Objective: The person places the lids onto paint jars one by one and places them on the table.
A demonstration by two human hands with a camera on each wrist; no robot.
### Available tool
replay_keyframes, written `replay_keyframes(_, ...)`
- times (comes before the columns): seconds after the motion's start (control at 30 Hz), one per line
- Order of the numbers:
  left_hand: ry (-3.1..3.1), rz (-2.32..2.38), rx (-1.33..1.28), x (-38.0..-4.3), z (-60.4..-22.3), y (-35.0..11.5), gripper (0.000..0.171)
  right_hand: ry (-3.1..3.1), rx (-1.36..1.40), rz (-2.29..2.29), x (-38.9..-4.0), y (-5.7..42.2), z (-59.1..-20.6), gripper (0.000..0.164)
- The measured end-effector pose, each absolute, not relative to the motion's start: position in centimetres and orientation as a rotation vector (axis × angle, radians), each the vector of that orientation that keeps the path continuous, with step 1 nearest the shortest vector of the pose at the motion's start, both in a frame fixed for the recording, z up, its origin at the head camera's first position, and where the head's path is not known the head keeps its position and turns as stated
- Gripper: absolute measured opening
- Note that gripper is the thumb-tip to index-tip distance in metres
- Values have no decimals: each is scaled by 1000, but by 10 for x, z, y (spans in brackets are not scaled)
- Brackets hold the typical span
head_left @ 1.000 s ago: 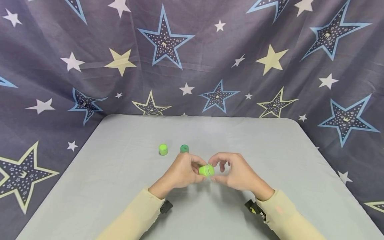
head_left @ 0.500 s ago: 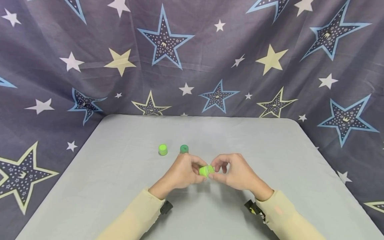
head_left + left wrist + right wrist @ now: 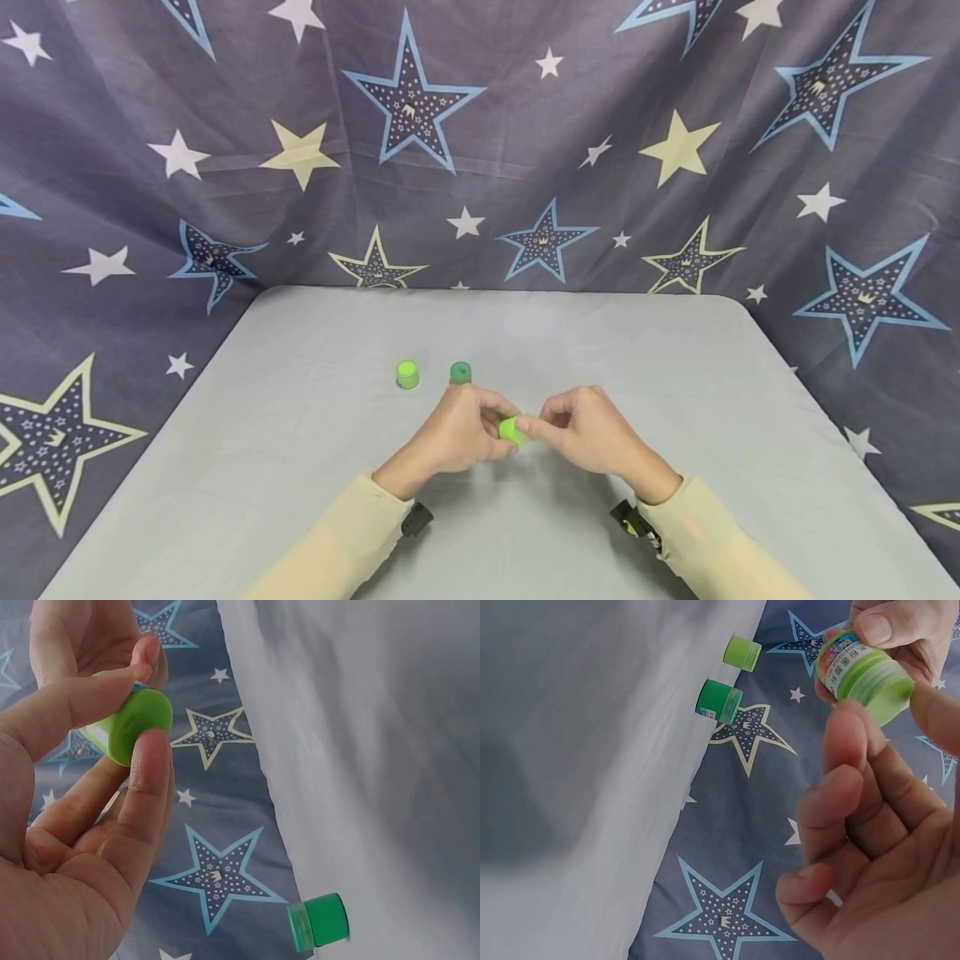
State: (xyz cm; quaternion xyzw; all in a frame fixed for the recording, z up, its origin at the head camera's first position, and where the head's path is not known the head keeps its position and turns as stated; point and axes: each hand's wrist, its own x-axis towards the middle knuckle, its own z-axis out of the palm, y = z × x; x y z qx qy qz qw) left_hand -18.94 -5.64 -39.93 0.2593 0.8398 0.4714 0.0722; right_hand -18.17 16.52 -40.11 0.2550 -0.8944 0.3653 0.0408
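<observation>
A small lime-green paint jar (image 3: 510, 431) is held over the table between both hands. My left hand (image 3: 459, 427) grips its labelled body with thumb and fingers. At the other end, my right hand (image 3: 588, 429) pinches the jar's rounded lid between thumb and forefinger. The right wrist view shows the printed label (image 3: 847, 666) and the see-through lime lid (image 3: 885, 688), with fingertips at its edge. In the left wrist view, the jar's smooth green end (image 3: 146, 724) faces out between my left thumb and fingers.
Past my left hand a lime-green jar (image 3: 407, 374) and a dark green jar (image 3: 461, 372) stand on the grey cloth-covered table (image 3: 315, 400). The left hand partly overlaps the dark one. A star-patterned curtain (image 3: 480, 150) hangs behind and at the sides.
My right hand has come in from the right, its thumb and forefinger now pinching the lid and covering that end of the jar. The left hand has barely moved.
</observation>
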Motion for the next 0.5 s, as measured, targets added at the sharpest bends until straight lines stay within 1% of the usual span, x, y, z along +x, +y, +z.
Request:
replay_keyframes(0.13,2527,1417,785,-190,-399,-57,32,-2745,771,1103,-182,166,-401,37)
replay_keyframes(0.2,2524,1420,787,-190,-400,-57,32,-2735,763,1113,-182,167,-400,34)
replay_keyframes(0.37,2520,1426,792,-190,-400,-57,31,-2678,786,1135,-182,168,-397,19)
replay_keyframes(0.43,2518,1429,792,-190,-400,-56,30,-2669,798,1135,-182,168,-396,18)
replay_keyframes(0.5,2515,1434,792,-190,-400,-57,30,-2671,808,1143,-181,169,-396,20)
